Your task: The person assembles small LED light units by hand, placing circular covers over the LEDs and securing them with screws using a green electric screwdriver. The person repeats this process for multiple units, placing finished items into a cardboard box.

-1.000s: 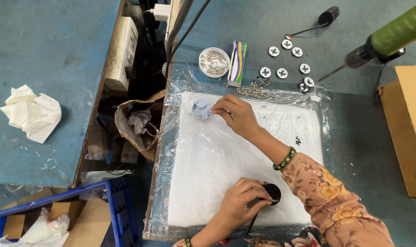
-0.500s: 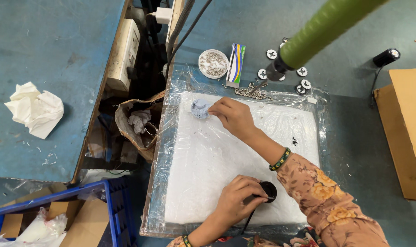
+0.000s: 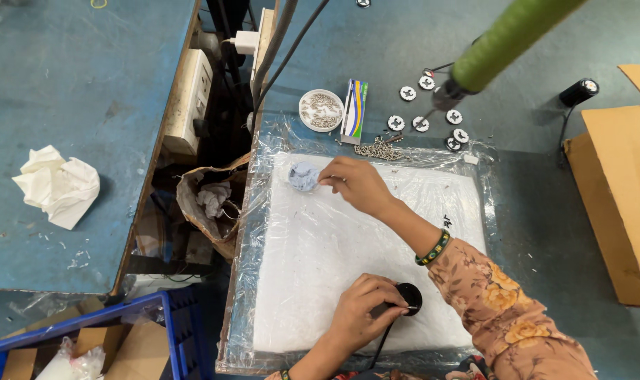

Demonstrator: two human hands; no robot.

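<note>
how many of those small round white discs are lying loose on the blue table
6 white discs: upper pair and, middle pair and, right group and. A darker disc lies beside them, and the green-handled tool may hide more.

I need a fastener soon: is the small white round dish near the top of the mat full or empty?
Not empty. The white dish holds a layer of small silvery metal pieces covering most of its bottom, though it is not heaped.

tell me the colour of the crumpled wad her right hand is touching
Pale blue-grey crumpled wad, seen in the head view.
</note>
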